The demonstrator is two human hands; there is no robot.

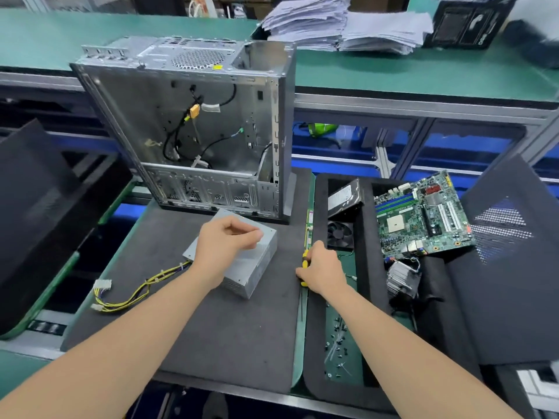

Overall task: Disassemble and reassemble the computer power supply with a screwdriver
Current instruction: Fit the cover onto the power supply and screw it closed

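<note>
Left of the supply, its yellow cables [133, 293] trail across the black mat [211, 328] to white plugs. The supply [251, 267] lies flat on the mat, with the open case [193, 131] standing upright just behind it. The left hand [227, 240] hovers over the supply and hides the middle of its top. Its fingers are curled, thumb to fingertips, and I cannot tell if it pinches anything. Right of the supply, at the mat's edge, the right hand [323, 267] grips the screwdriver [305, 257]. Farther right lie a fan [340, 234], loose screws [338, 340], a motherboard [423, 216] and a heatsink [402, 279].
</note>
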